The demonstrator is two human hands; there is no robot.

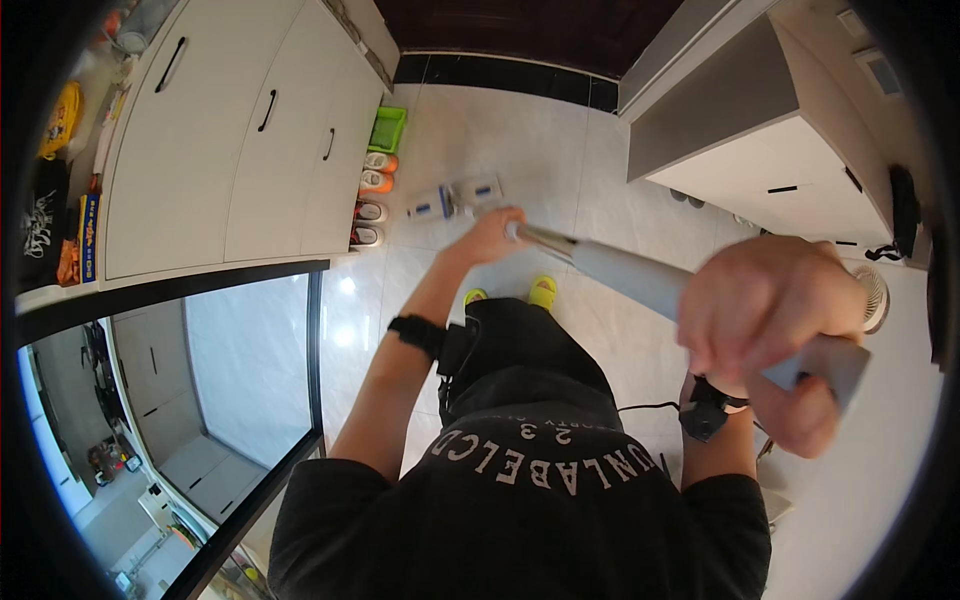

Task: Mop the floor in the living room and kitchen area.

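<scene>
A long mop handle (634,276) with a metal tube and a grey grip slants from the floor up towards the camera at the right. Around its thick upper end, close to the camera and blurred, my right hand (769,315) is closed. Lower down, my left hand (493,234) grips the pole near the metal tube. The flat mop head (454,199), white with blue parts, lies on the tiled floor just beyond my left hand; it is blurred and its joint is partly hidden.
Several shoes (371,212) and a green basket (388,129) stand along the white cabinet (277,165) at left. A low cabinet (750,161) stands at right, with a fan (875,298) beyond my right hand. My feet wear yellow slippers (543,292). A dark door is ahead.
</scene>
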